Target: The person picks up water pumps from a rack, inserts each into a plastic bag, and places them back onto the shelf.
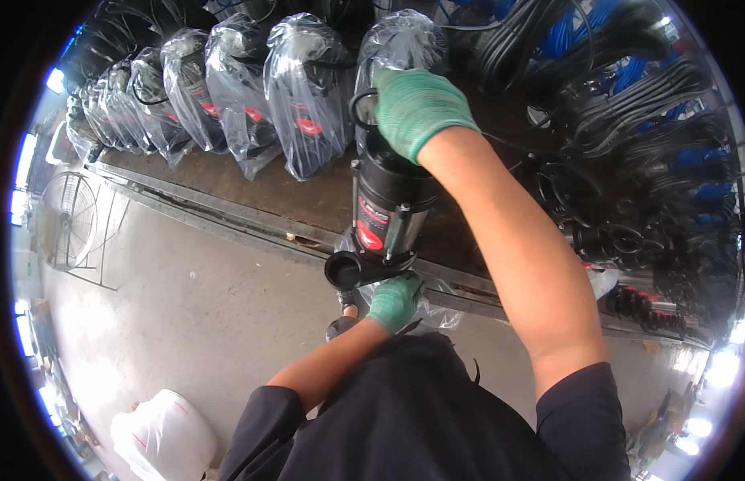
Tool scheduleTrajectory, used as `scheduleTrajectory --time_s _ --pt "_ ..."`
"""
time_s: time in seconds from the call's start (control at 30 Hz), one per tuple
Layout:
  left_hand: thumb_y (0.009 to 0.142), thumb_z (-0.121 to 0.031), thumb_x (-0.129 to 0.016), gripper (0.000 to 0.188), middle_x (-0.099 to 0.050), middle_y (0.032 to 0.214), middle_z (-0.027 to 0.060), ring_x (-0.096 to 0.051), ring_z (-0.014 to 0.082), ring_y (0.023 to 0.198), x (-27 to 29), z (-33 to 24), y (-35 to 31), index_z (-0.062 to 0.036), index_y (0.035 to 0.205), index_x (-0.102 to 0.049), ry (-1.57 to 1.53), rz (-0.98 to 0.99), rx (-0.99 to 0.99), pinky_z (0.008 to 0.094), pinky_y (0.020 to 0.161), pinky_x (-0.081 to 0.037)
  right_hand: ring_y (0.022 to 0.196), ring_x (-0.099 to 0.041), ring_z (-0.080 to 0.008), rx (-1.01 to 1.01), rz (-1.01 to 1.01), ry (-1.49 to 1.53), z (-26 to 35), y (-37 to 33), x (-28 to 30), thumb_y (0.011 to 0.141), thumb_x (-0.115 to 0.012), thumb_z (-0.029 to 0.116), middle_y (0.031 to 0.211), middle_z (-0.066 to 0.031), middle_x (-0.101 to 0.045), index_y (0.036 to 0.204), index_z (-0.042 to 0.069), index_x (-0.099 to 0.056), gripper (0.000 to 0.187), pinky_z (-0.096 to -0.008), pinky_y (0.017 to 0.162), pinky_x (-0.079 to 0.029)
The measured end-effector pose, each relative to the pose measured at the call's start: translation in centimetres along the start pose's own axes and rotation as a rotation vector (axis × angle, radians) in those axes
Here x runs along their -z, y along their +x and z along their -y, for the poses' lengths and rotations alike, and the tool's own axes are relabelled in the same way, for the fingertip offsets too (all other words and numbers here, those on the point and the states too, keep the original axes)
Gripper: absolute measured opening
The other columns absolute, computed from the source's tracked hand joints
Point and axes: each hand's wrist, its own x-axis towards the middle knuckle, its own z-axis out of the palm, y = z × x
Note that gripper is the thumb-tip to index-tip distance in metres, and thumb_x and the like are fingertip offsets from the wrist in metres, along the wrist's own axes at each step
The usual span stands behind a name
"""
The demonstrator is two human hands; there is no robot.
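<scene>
A black and silver pump with a red label is at the near edge of the bench, its round black outlet jutting out at the lower left. My right hand, in a green knitted glove, is closed around the pump's top end, beside a loop of black cable. Down at the base, my gloved left hand grips the pump's lower end from the near side; its fingertips are partly hidden. Clear plastic film shows beside the base.
Several bagged pumps stand in a row along the bench to the left. Coiled black cables and more pumps crowd the right side. A floor fan and a white sack are on the left.
</scene>
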Motion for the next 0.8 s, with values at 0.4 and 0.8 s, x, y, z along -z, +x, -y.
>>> scheduleTrajectory --time_s 0.4,0.8 --pt "0.096 -0.019 -0.06 0.035 -0.066 0.129 0.0167 -0.063 0.0385 0.115 -7.2 1.5 9.4 -0.0072 0.128 -0.066 0.038 -0.325 -0.474 0.0489 0.097 -0.05 0.102 -0.073 -0.0404 0.071 0.065 -0.083 2.6 1.6 0.5 0.094 -0.062 0.016 0.109 -0.0221 -0.075 0.111 0.007 -0.077 0.024 -0.0501 0.086 -0.06" --pt "0.093 -0.022 -0.065 0.013 -0.065 0.084 0.0121 -0.069 0.0328 0.079 9.4 -0.5 -6.9 -0.0092 0.095 -0.064 0.104 0.298 -0.361 0.0458 0.065 -0.055 0.078 -0.072 -0.031 0.165 -0.273 0.034 -4.5 -6.6 -0.6 0.089 -0.079 0.027 0.086 -0.0071 -0.074 0.096 0.012 -0.069 0.02 -0.0403 0.069 -0.056"
